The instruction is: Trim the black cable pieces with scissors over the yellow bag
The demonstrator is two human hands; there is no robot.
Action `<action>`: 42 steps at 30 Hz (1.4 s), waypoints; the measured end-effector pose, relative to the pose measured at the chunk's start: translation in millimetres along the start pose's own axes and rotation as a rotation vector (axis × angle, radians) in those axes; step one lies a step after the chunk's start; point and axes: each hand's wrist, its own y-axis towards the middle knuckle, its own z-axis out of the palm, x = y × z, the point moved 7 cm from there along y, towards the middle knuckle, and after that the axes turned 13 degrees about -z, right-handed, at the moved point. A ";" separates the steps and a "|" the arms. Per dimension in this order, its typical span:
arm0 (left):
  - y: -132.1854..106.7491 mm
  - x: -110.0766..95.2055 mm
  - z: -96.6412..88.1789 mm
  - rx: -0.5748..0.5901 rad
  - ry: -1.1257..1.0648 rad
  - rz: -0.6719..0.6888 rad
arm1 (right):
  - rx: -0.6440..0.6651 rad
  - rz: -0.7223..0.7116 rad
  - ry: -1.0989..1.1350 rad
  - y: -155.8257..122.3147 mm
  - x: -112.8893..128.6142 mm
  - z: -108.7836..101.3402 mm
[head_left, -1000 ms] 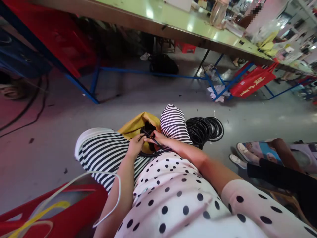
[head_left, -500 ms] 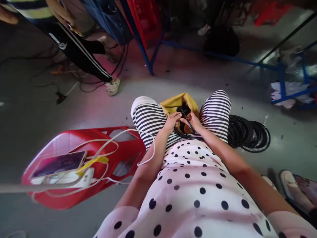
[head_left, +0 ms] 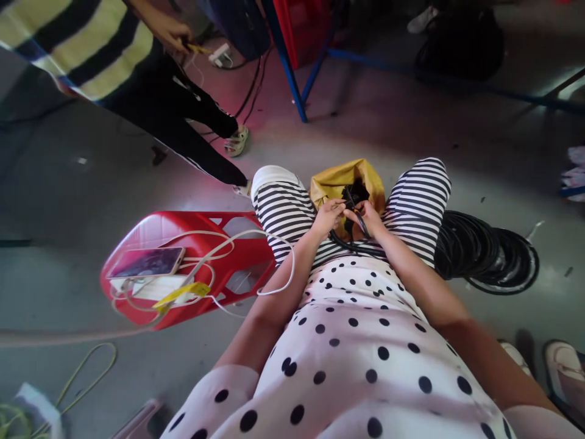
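Observation:
My left hand (head_left: 329, 216) is closed, with fingertips pinching a thin black cable (head_left: 354, 248) over my lap. Beside it, my right hand (head_left: 369, 218) is also closed on the cable, which bends past its fingers. The fingertips of both hands are close together, so the exact part they grip is too small to make out. Just beyond them, between my knees, a yellow bag (head_left: 340, 178) stands with its mouth open. Black pieces (head_left: 362, 190) show inside; their kind is unclear.
To my left, a red stool (head_left: 153, 227) carries a phone (head_left: 148, 262), a white power strip (head_left: 150, 288) and white cords. Coils of black cable (head_left: 473, 247) lie right of my knee. Another person (head_left: 137, 85) stands front left near a blue metal frame (head_left: 292, 73).
My view has shifted, while both hands stay on the black cable. The other person has come closer, and a white socket block on a yellow cord now shows by their hand.

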 end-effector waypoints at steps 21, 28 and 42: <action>22.1 13.9 2.7 -0.026 0.021 -0.114 | -0.035 -0.021 -0.124 1.6 -19.3 -3.2; 34.6 17.5 4.6 -0.023 0.007 -0.130 | -0.030 0.042 -0.146 4.1 -25.1 -4.2; 35.7 20.4 6.3 -0.040 -0.011 -0.135 | 0.005 0.090 -0.085 0.1 -20.7 -0.8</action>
